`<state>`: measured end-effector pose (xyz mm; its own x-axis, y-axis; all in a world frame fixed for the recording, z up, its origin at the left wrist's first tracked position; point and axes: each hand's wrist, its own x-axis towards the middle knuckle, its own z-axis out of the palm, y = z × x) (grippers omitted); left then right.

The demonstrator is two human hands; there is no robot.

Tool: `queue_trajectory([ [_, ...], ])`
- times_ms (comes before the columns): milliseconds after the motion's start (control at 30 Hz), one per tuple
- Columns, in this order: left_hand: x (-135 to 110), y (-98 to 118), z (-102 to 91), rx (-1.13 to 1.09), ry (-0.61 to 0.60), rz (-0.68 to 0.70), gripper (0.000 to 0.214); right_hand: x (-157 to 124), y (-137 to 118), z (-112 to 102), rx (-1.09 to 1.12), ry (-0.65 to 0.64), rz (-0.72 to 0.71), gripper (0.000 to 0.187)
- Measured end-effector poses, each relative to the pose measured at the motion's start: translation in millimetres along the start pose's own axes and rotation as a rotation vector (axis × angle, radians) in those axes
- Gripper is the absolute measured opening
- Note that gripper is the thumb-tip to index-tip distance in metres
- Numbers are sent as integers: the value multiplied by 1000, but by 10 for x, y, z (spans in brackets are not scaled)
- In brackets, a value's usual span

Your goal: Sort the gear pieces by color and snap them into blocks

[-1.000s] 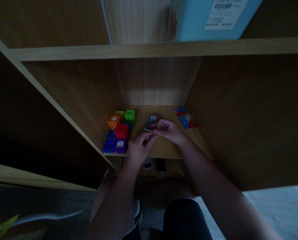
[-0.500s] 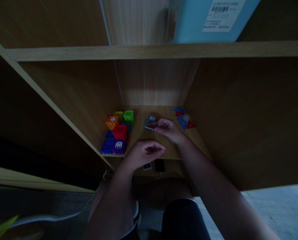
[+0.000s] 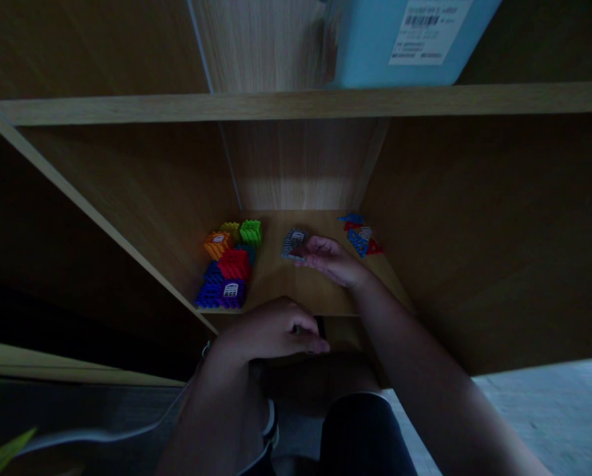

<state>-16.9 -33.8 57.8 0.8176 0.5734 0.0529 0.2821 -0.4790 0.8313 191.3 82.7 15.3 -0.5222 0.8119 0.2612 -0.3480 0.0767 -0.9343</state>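
Note:
On the lower shelf board, a grey openwork toy block (image 3: 292,243) with a small window pattern lies near the middle. My right hand (image 3: 334,259) reaches in from the right, its fingers closed on the block's near right side. My left hand (image 3: 288,330) hovers lower, in front of the shelf's front edge, fingers curled toward the thumb and nothing visible in them. Left of the grey block sits a cluster of toy blocks: orange (image 3: 218,245), green (image 3: 251,232), red (image 3: 235,264) and purple (image 3: 232,293) ones among them.
Flat blue and red lattice pieces (image 3: 359,241) lie by the right cabinet wall. The wooden shelf above (image 3: 276,104) carries a light-blue box (image 3: 399,46) with a label. A pale cable (image 3: 102,434) runs along the lower left.
My left hand has dropped down and toward me, away from the shelf board. My right hand stays at the grey block. The whole view has shifted slightly.

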Motion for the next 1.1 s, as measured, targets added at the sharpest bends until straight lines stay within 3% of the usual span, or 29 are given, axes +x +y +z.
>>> queue_trajectory([
  [67, -8, 47, -22, 2, 53, -29, 30, -12, -21, 4, 65, -50, 27, 51],
  [133, -6, 71, -26, -14, 195, -58, 27, -19, -37, -2, 134, -93, 35, 51],
  [333, 24, 4, 2, 12, 874, 7, 25, -36, -55, -80, 272, -128, -35, 45],
  [400, 53, -38, 13, 22, 994, 30, 32, -50, -71, -92, 293, -147, -37, 45],
  [467, 94, -79, 28, 53, 1018, 45, 43, -65, -90, -86, 306, -181, -23, 47],
  [667, 170, -166, 50, 257, 1046, 132, 10, -76, -115, -31, 291, -234, 0, 50],
  [1100, 158, -210, 18, 359, 1109, 236, 13, -14, -2, -90, 192, -67, 69, 32],
])
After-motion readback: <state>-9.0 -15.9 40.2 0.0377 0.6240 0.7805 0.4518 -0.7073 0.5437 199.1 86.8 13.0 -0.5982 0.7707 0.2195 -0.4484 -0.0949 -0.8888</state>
